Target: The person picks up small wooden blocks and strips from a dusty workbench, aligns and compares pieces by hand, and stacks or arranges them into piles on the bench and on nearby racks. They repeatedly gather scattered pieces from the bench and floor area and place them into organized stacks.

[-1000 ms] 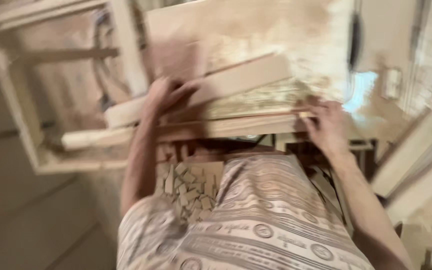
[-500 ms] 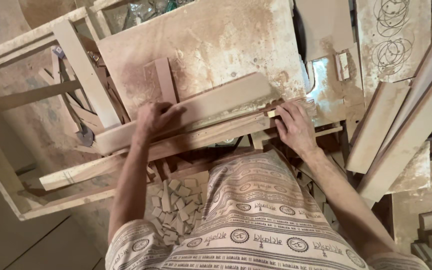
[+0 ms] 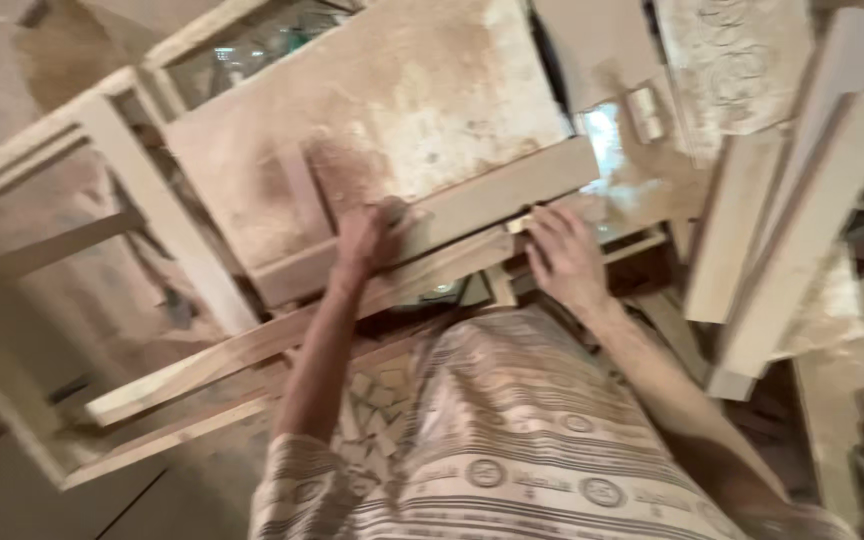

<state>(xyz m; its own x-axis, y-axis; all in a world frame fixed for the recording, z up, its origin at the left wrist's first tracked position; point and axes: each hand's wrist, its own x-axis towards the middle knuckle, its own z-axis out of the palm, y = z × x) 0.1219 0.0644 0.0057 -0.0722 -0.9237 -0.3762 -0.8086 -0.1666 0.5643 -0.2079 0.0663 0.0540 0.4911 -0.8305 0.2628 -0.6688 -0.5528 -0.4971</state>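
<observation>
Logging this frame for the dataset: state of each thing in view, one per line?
Left hand: palm down, pressing on the wide pale wooden board.
Right hand: flat on the bench edge, fingertips at the board's near edge.
Wide pale wooden board: lying flat, slanted across the bench.
Dusty wooden workbench top: coated in sawdust.
Long thin wooden strip: lying flat along the bench's near edge.
Leaning pale planks: stacked, tilted, at right.

woodworking shop: sawdusty bench [image 3: 392, 100], planks [image 3: 802, 220]
</observation>
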